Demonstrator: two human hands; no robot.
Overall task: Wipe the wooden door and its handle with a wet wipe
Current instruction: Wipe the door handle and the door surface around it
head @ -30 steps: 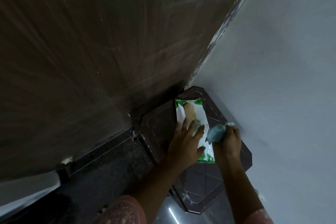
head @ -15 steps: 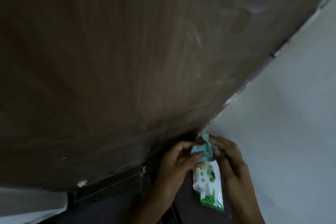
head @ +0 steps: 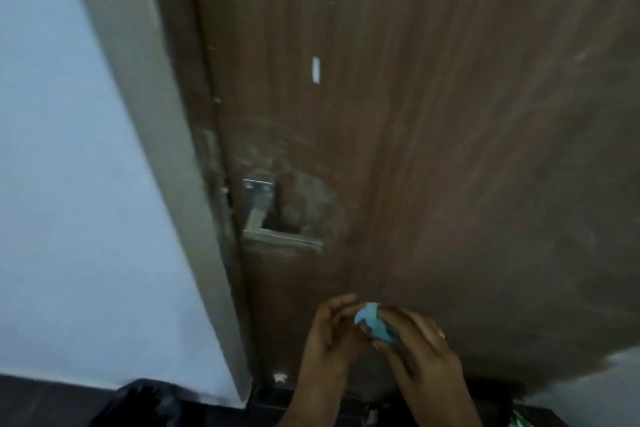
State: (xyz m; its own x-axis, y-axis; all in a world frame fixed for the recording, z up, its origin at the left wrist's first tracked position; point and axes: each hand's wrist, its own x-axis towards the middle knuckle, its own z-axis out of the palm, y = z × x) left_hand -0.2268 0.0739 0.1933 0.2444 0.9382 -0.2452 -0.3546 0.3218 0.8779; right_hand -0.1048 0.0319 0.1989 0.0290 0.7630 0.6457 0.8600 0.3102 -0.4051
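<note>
The right hand (head: 420, 348) and left hand (head: 329, 333) pinch the bunched wet wipe (head: 375, 322) between them below the handle (head: 277, 236) (lever lying horizontal, up-left, nearer the left hand).

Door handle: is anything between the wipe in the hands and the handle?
Nothing visible. The blue wet wipe, bunched between the left hand and right hand, sits below and right of the metal door handle; only bare wooden door lies between them.
</note>
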